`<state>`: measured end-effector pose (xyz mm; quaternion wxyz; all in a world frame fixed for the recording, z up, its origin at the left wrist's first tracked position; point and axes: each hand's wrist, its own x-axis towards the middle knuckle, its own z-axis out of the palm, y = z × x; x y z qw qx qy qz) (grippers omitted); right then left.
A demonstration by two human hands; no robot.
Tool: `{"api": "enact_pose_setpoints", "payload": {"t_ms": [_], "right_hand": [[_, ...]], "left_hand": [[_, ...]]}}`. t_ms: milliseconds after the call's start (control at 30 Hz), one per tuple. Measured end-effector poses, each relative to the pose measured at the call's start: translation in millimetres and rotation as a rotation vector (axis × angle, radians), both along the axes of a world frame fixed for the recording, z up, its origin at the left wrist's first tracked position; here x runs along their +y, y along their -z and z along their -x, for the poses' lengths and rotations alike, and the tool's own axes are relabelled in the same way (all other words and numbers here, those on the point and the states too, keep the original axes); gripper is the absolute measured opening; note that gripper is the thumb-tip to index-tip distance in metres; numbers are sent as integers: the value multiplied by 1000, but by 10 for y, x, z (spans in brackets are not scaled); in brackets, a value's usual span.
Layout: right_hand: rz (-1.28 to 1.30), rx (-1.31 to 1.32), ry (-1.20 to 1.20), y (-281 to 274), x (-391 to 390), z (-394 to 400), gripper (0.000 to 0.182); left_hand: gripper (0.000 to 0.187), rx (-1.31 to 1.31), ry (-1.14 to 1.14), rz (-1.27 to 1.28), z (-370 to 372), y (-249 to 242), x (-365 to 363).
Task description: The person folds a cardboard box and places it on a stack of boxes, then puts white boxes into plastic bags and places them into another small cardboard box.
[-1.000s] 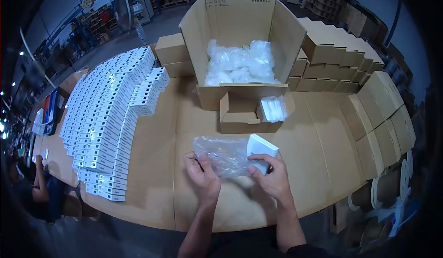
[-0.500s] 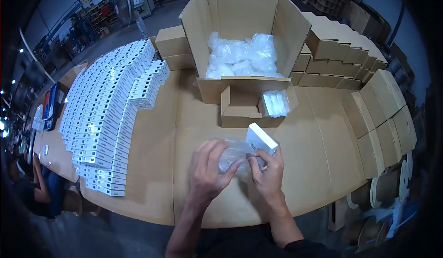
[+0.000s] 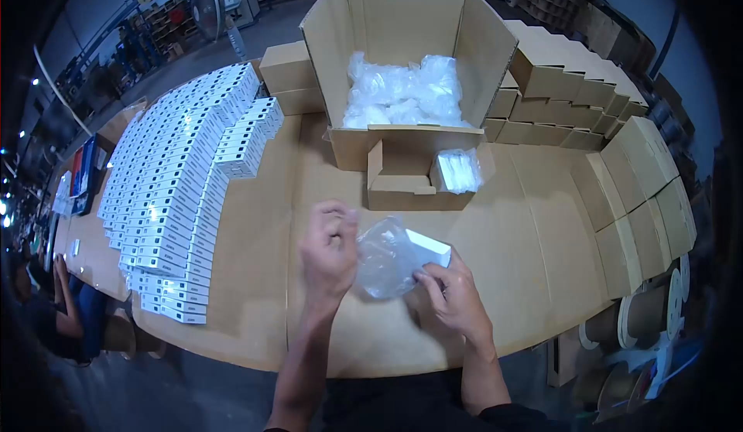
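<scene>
A white box (image 3: pixel 431 250) sits in front of the carton (image 3: pixel 348 150), held between the thumb and fingers of a worker's right hand (image 3: pixel 450 289), a clear bag (image 3: pixel 385 258) ballooning against it. The left hand (image 3: pixel 329 248) curls its fingers beside the bag; blur hides whether they grip it. A steady pinch and a wide bag mouth would likely spare the film from snagging on corners. White stacks (image 3: pixel 166 200) stand left of the carton.

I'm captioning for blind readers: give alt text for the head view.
The right hand holds a white box with a clear bag against it, the left hand curled beside the bag. Behind stands a big carton; stacked white boxes left, brown boxes right.
</scene>
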<state>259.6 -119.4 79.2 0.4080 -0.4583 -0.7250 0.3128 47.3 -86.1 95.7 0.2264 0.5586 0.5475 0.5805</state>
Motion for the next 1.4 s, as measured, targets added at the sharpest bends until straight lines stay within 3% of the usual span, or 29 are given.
{"api": "enact_pose_setpoints", "payload": {"t_ms": [67, 100, 200, 300, 400, 533, 600, 700, 800, 833, 1033, 1400], "right_hand": [[45, 31, 108, 37, -8, 29, 11], [71, 47, 165, 52, -29, 44, 11], [126, 98, 190, 17, -41, 89, 11], [-29, 107, 84, 116, -31, 110, 10], [-79, 115, 40, 145, -35, 97, 10], [247, 382, 136, 127, 45, -297, 11], [42, 451, 90, 64, 177, -462, 31], [-180, 654, 149, -424, 257, -152, 45], [-296, 626, 19, -587, 396, 46, 48], [-246, 553, 20, -646, 410, 91, 40], [-60, 508, -158, -604, 526, 406, 36], [90, 323, -218, -422, 706, 237, 30]], "left_hand": [[31, -265, -183, -394, -1, 299, 55], [56, -358, -156, -377, -53, 255, -58], [61, -757, 137, 3, -281, 371, -330], [59, -642, 429, 354, -186, 375, -326], [51, -537, 428, 289, -171, 452, -281], [50, -327, 343, 160, -63, 548, -403], [50, -293, 334, 185, -16, 593, -436], [49, -388, 330, 250, -22, 648, -482], [46, -308, 326, 264, -5, 684, -474], [45, -271, 327, 268, 5, 694, -476], [47, -209, 346, 302, 44, 684, -462], [42, -357, 332, 300, 28, 751, -439]]}}
